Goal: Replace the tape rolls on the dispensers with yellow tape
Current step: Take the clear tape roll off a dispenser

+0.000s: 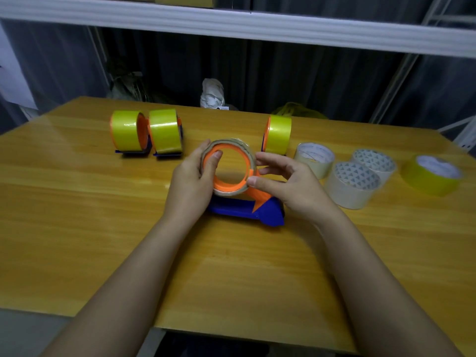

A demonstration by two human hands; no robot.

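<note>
A blue and orange tape dispenser (pixel 247 208) lies on its side in the middle of the wooden table (pixel 231 266). A clear, brownish tape roll (pixel 229 193) sits around its orange hub. My left hand (pixel 195 176) grips the roll's left rim, thumb inside the hub. My right hand (pixel 286 181) pinches the roll's right edge with thumb and fingers. Three dispensers stand at the back loaded with yellow tape: two at the left (pixel 127 131) (pixel 164 131) and one right of centre (pixel 278 134). A loose yellow roll (pixel 431 177) lies flat at the far right.
Three whitish tape rolls (pixel 314 159) (pixel 351 185) (pixel 373 162) lie flat to the right of the dispenser. A white shelf rail (pixel 231 24) crosses overhead. Bags and a crumpled white bundle (pixel 212 94) sit behind the table's far edge.
</note>
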